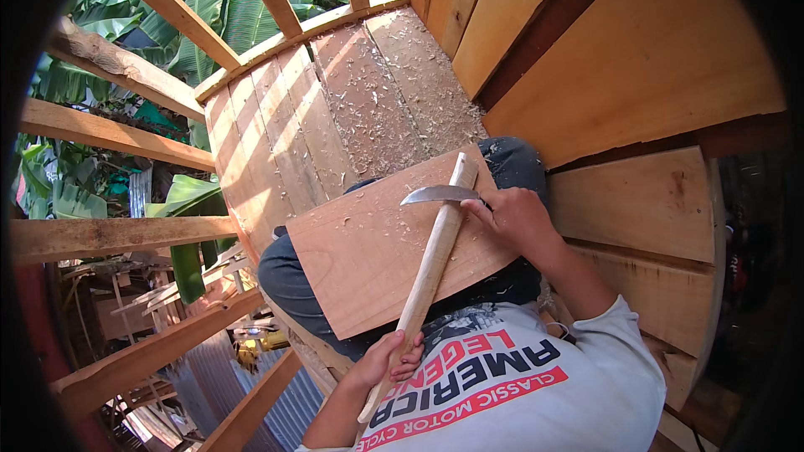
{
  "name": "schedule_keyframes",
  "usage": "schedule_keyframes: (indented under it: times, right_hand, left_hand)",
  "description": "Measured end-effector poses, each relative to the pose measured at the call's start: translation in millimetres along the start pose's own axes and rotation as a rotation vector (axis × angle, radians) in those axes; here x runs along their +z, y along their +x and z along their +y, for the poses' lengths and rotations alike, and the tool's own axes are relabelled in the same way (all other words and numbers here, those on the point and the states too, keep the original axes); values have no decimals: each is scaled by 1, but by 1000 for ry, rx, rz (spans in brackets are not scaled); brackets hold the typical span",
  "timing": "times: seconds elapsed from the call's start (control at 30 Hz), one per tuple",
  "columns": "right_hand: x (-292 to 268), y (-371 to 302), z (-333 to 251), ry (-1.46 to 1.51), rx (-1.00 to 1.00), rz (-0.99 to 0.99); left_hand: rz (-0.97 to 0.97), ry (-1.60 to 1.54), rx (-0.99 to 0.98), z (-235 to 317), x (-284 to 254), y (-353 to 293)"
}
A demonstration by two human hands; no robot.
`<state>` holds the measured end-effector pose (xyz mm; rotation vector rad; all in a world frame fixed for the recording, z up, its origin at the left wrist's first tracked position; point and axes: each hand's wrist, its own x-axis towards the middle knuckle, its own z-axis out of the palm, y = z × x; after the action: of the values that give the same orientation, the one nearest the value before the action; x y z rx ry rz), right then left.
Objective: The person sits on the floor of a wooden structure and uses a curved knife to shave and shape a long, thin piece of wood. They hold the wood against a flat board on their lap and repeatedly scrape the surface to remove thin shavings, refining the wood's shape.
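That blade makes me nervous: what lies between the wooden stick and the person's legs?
A flat wooden board lies across the legs, under the wooden stick, in the head view.

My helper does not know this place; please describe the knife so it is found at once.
Find the board on the person's lap. A pale stick crosses it; near its far end, the right hand holds the knife. Its blade is grey and curved, unlike board or stick.
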<state>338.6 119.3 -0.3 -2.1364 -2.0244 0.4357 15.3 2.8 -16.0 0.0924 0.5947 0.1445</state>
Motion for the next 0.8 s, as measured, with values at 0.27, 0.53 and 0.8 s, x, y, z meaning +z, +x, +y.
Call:
schedule_keyframes:
  times: [0.27,0.53,0.8]
  right_hand:
    - [5,2,7,-60,-59,-3]
    - [2,4,9,40,36,23]
    - [-6,14,19,-29,5,-2]
  left_hand:
    - [38,20,2,0,1,-3]
    - [26,-12,-6,2,2,-2]
    - [13,-111,-4,1,-2,2]
